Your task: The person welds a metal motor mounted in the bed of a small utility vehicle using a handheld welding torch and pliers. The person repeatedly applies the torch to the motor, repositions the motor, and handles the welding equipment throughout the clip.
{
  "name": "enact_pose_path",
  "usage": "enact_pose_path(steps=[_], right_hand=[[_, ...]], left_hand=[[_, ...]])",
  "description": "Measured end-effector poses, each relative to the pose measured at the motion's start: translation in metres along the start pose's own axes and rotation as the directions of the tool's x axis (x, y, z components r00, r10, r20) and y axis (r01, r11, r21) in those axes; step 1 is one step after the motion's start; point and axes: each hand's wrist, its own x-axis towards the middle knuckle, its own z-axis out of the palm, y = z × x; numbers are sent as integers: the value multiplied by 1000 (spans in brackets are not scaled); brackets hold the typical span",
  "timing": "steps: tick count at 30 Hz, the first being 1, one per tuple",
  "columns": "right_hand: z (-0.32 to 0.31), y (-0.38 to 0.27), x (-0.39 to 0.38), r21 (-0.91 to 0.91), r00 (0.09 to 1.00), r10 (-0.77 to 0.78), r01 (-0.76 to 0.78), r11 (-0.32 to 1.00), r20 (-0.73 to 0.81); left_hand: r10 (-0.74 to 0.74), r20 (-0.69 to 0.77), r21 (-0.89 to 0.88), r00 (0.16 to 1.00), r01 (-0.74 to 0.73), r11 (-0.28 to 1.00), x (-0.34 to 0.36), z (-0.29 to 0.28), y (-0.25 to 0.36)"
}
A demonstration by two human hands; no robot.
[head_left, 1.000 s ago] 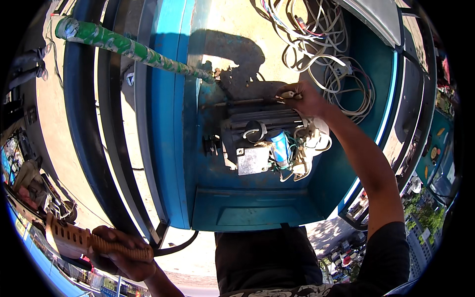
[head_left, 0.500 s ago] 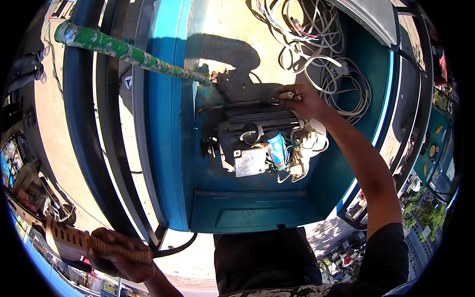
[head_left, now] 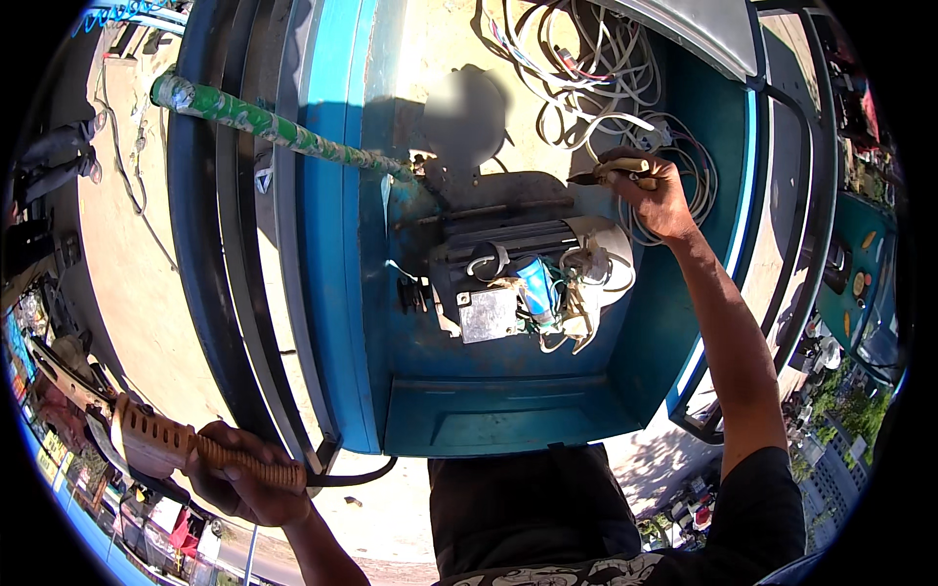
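My left hand [head_left: 249, 477] is closed around the ribbed handle of an orange-brown welding electrode holder [head_left: 151, 437]. A black cable runs from the handle's end, and the slotted front points left. My right hand [head_left: 657, 200] grips pliers [head_left: 630, 174] with yellowish handles, their dark jaws pointing left above the far side of an electric motor [head_left: 596, 234]. The motor has a blue cylinder [head_left: 535, 286], a pale metal cover [head_left: 489, 314] and loose wires on top. It sits inside a blue metal frame [head_left: 508, 386], apart from the pliers.
A green wrapped pipe [head_left: 254, 119] slants across the frame's left side. Dark curved rails [head_left: 210, 244] run along the left, and another rail [head_left: 819, 176] stands right. Coiled white cables [head_left: 611, 73] lie at the far right. A rusty rod [head_left: 479, 210] lies beyond the motor.
My right hand has moved up and right with the pliers, away from the rod and motor. My left hand still holds the electrode holder, shifted slightly right. The view has shifted a little.
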Motion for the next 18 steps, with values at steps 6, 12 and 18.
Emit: enact_pose_path(steps=[6, 12, 18], right_hand=[[-27, -41, -83, 31, 918, 90, -84, 996, -385], [-44, -51, -192, 428, 774, 349, -112, 897, -528], [-33, -39, -290, 632, 631, 697, -395, 667, -341]], left_hand=[[-4, 43, -106, 999, 9, 994, 0, 0, 2], [-64, -54, -10, 996, 63, 998, 1, 15, 8], [-138, -123, 4, 983, 140, 990, 0, 25, 23]])
